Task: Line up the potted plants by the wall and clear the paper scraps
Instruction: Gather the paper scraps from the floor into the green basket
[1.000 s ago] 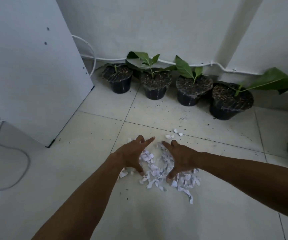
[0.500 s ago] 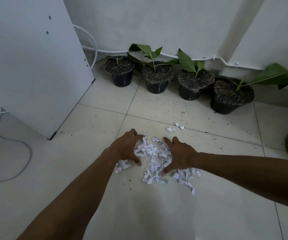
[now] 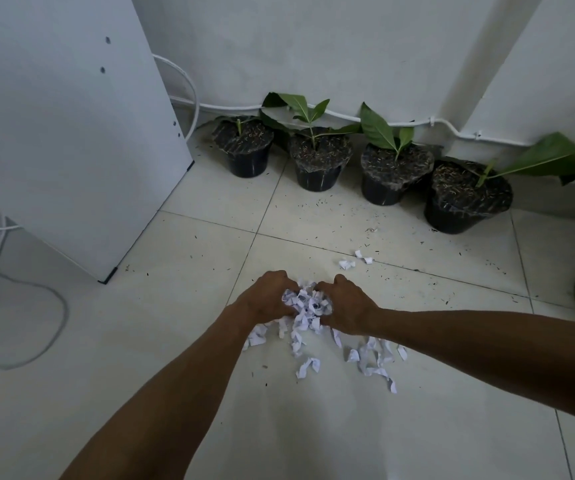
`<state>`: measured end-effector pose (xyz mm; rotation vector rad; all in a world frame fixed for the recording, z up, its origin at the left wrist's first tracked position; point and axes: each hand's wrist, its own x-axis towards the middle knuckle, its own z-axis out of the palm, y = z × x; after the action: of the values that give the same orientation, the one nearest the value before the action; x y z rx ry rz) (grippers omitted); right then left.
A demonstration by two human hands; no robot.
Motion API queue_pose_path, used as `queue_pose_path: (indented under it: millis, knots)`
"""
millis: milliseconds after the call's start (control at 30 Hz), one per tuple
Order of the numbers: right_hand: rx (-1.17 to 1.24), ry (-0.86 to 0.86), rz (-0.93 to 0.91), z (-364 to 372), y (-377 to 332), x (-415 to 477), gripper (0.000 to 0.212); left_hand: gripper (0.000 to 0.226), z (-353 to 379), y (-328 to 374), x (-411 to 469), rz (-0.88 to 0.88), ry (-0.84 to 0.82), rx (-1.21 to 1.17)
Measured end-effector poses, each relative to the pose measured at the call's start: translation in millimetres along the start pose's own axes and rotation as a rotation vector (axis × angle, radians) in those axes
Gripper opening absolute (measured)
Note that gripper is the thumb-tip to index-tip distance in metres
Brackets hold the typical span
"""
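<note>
On the pale tiled floor [image 3: 182, 306], the left hand [image 3: 265, 299] and right hand [image 3: 346, 306] press together from both sides around a heap of small white torn paper scraps [image 3: 308, 304], each grip curled narrow and holding the bunch between them. More loose scraps [image 3: 372, 358] lie scattered just below the hands, and 2 stray pieces [image 3: 355, 259] rest beyond them. 4 black plastic pots with green leafy seedlings [image 3: 320, 157] stand in a row against the white wall [image 3: 313, 46].
</note>
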<state>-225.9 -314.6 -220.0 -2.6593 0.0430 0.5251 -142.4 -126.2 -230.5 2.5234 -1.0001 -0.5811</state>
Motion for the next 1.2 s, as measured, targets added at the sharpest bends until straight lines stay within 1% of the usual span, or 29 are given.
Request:
queue_pose_path:
  millis: [100,233,300,367,433,500,567,700,733,833,1000,1133,1200]
  knots:
    - [0.071,0.06,-0.003,-2.2,0.6,1.8,0.045,0.027,-6.2,8.8,0.9,0.009,0.041,-0.051]
    - [0.057,0.187,-0.028,-24.7,1.1,2.9,0.025,0.029,-28.5,26.4,6.0,0.067,0.122,-0.124]
    - [0.04,0.256,-0.035,-43.4,2.7,3.0,0.019,0.03,-46.0,38.7,13.7,0.119,0.158,-0.116]
    - [0.019,0.321,-0.014,-64.8,4.8,-0.1,0.018,0.026,-65.3,55.6,27.0,0.122,0.182,-0.069]
    - [0.008,0.373,0.01,-87.5,8.4,-6.4,0.018,0.026,-83.9,76.2,43.4,0.134,0.205,-0.025]
    - [0.003,0.442,0.038,-113.4,14.2,-18.6,0.019,0.031,-102.1,103.3,58.5,0.192,0.233,0.0]
    - [0.016,0.522,0.067,-140.5,25.2,-34.3,0.018,0.03,-118.0,131.6,73.1,0.256,0.244,-0.03]
    - [0.031,0.724,0.167,-191.7,55.7,-78.5,0.018,0.01,-141.4,192.9,100.0,0.387,0.29,-0.043]
    - [0.037,0.773,0.188,-202.6,63.9,-90.7,0.019,0.011,-145.0,210.1,106.1,0.414,0.301,-0.039]
    - [0.072,0.892,0.284,-234.9,86.3,-127.7,0.018,0.024,-149.6,265.5,124.8,0.499,0.323,-0.024]
    - [0.0,1.093,0.44,-290.4,126.0,-197.4,0.011,0.013,-149.2,376.7,148.9,0.658,0.329,-0.041]
    - [0.009,1.208,0.546,-315.7,163.2,-255.2,0.015,0.016,-148.2,464.3,164.9,0.738,0.315,-0.055]
    - [0.007,1.245,0.587,-324.1,184.2,-280.6,0.016,0.017,-142.0,502.6,172.8,0.786,0.32,0.021]
